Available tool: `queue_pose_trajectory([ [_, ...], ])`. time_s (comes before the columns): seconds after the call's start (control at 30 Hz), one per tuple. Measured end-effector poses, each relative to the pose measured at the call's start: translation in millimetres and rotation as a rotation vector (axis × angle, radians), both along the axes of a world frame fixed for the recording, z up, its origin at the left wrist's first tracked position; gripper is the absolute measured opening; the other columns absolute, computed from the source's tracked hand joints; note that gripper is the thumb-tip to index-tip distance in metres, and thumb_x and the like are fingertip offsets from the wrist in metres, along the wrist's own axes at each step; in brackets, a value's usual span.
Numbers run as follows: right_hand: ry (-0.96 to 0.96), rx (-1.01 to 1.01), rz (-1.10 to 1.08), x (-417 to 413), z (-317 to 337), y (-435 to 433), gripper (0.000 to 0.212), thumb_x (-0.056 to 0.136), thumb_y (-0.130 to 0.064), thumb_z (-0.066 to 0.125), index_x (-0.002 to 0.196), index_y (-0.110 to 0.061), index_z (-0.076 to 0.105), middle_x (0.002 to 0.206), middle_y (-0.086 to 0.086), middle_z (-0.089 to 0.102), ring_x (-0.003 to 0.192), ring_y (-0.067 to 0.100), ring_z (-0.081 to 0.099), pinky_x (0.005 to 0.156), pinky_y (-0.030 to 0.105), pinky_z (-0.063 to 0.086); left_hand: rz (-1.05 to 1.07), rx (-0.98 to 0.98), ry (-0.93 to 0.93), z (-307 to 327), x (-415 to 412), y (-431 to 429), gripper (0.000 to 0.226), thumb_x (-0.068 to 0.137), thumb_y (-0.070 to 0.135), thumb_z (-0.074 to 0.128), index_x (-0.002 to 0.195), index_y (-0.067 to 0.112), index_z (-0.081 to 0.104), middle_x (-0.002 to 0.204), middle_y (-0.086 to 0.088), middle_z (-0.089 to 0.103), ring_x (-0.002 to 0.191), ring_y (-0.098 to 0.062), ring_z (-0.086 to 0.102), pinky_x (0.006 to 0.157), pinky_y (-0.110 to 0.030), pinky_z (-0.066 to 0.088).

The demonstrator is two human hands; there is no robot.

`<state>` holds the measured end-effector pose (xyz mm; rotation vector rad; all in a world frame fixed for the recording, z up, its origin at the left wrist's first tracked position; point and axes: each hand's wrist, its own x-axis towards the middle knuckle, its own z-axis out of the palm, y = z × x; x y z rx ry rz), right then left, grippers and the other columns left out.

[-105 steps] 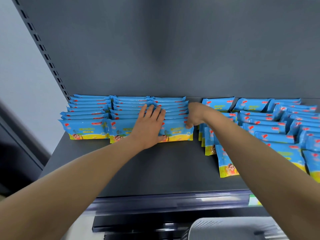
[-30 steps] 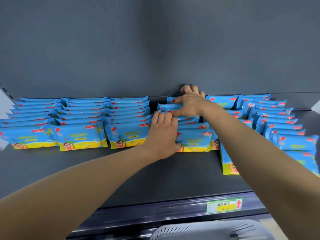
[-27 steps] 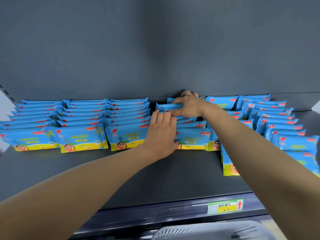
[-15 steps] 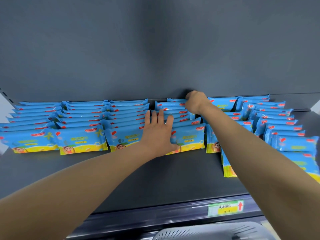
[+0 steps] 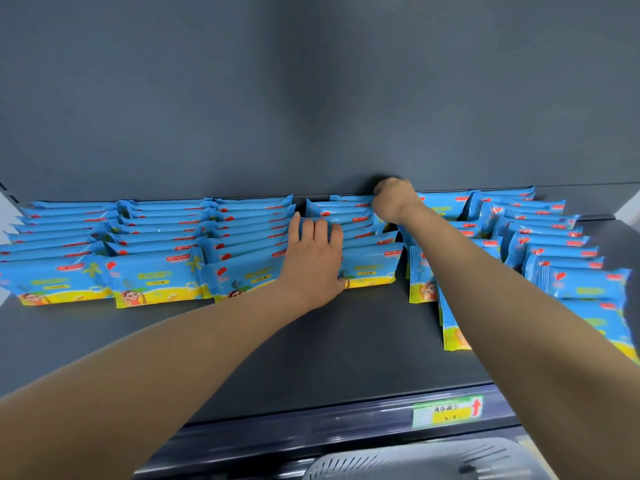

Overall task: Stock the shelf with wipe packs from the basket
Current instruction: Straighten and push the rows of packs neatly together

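Blue and yellow wipe packs stand in neat rows on the dark grey shelf (image 5: 311,358); three rows (image 5: 156,268) fill the left side. My left hand (image 5: 313,258) presses flat, fingers straight, on the front of the fourth row (image 5: 370,265). My right hand (image 5: 393,199) is at the back end of that row by the rear wall, knuckles up and fingers hidden behind the packs. Whether it holds a pack is hidden. The rim of the pale grey basket (image 5: 433,459) shows at the bottom edge.
Looser, slanted rows of packs (image 5: 554,244) fill the right side, and a few packs (image 5: 420,282) stand on edge under my right forearm. A green and yellow price label (image 5: 446,410) sits on the shelf's front rail. The grey back wall rises behind.
My right hand carried a pack to the rear of the fourth row and pushed down there. My left hand went from gripping the row's front to lying flat on it, and the row closed up.
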<state>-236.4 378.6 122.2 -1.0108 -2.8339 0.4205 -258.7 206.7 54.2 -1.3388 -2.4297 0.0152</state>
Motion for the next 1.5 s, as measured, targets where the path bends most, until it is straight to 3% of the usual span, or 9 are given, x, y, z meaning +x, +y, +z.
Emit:
queue_pose_trajectory([
  [0.1, 0.057, -0.076, -0.009, -4.0, 0.8, 0.5, 0.029, 0.086, 0.002, 0.037, 0.099, 0.006, 0.062, 0.114, 0.019, 0.063, 0.094, 0.032, 0.054, 0.088, 0.03, 0.044, -0.015, -0.018, -0.07, 1.7, -9.6, -2.4, 0.092, 0.067, 0.065, 0.062, 0.136, 0.015, 0.026, 0.144, -0.015, 0.027, 0.133, -0.039, 0.023, 0.113, -0.053, 0.0],
  [0.23, 0.167, -0.206, -0.009, -4.2, 0.7, -7.1, 0.033, 0.085, 0.003, 0.038, 0.108, 0.006, 0.062, 0.115, 0.018, 0.064, 0.109, 0.034, 0.056, 0.093, 0.035, 0.047, -0.09, -0.031, -0.123, 2.6, -20.9, -8.7, 0.096, 0.068, 0.068, 0.061, 0.139, 0.018, 0.02, 0.149, -0.011, 0.02, 0.138, -0.035, 0.013, 0.115, -0.047, 0.002],
  [0.37, 0.164, -0.253, -0.142, -4.0, 0.6, -6.0, 0.022, 0.086, 0.003, 0.038, 0.086, 0.004, 0.06, 0.094, 0.019, 0.063, 0.098, 0.036, 0.058, 0.072, 0.028, 0.041, -0.119, -0.029, -0.087, 4.0, -23.1, -11.3, 0.098, 0.067, 0.069, 0.06, 0.14, 0.016, 0.022, 0.147, -0.011, 0.024, 0.137, -0.034, 0.017, 0.115, -0.045, 0.004],
  [0.5, 0.186, -0.374, -0.137, -8.8, -3.2, -9.7, 0.034, 0.093, -0.004, 0.038, 0.123, 0.006, 0.052, 0.125, 0.024, 0.054, 0.117, 0.038, 0.051, 0.09, 0.038, 0.044, -0.132, -0.033, -0.072, 2.9, -23.7, -12.9, 0.1, 0.067, 0.072, 0.058, 0.14, 0.015, 0.02, 0.146, -0.011, 0.026, 0.137, -0.033, 0.018, 0.115, -0.045, 0.005],
  [0.83, -0.091, -0.382, -0.144, 14.6, 11.0, -10.5, 0.021, 0.094, -0.015, 0.047, 0.102, 0.001, 0.058, 0.103, 0.025, 0.063, 0.093, 0.036, 0.067, 0.074, 0.038, 0.055, -0.069, -0.012, -0.084, 2.3, -23.9, -13.1, 0.095, 0.078, 0.074, 0.036, 0.143, 0.005, 0.022, 0.151, -0.013, 0.022, 0.141, -0.03, 0.013, 0.116, -0.046, 0.004],
  [0.97, -0.109, -0.487, -0.118, 16.3, 6.8, -16.5, 0.042, 0.091, -0.035, 0.057, 0.113, 0.001, 0.057, 0.11, 0.016, 0.063, 0.096, 0.031, 0.067, 0.086, 0.04, 0.055, -0.088, 0.012, -0.073, 1.7, -25.3, -17.7, 0.095, 0.076, 0.074, 0.04, 0.141, 0.007, 0.026, 0.148, -0.01, 0.026, 0.138, -0.028, 0.018, 0.115, -0.044, 0.006],
  [1.2, -0.063, -0.414, -0.054, 17.7, -2.8, -23.6, 0.043, 0.092, -0.035, 0.055, 0.114, 0.002, 0.059, 0.1, 0.011, 0.066, 0.091, 0.026, 0.063, 0.081, 0.036, 0.052, -0.096, -0.047, 0.028, -0.3, -33.4, -36.5, 0.103, 0.069, 0.078, 0.047, 0.14, 0.007, 0.027, 0.143, -0.009, 0.034, 0.134, -0.027, 0.028, 0.114, -0.045, 0.011],
  [1.3, -0.135, -0.163, -0.027, 17.9, 7.1, -32.5, 0.043, 0.093, -0.04, 0.051, 0.097, 0.002, 0.058, 0.082, 0.011, 0.059, 0.082, 0.026, 0.056, 0.065, 0.031, 0.044, -0.111, -0.078, 0.072, -1.8, -40.3, -47.0, 0.097, 0.072, 0.072, 0.052, 0.141, 0.009, 0.025, 0.142, -0.009, 0.036, 0.133, -0.028, 0.03, 0.113, -0.045, 0.014],
  [1.5, -0.45, -0.114, 0.176, 32.0, 17.0, -53.6, 0.116, 0.059, -0.063, 0.075, 0.148, -0.022, 0.013, 0.151, 0.004, 0.018, 0.134, 0.029, 0.033, 0.105, 0.042, 0.039, -0.113, -0.075, 0.053, -2.9, -41.7, -47.8, 0.091, 0.077, 0.066, 0.05, 0.143, 0.011, 0.021, 0.144, -0.008, 0.031, 0.133, -0.028, 0.027, 0.113, -0.044, 0.014],
])
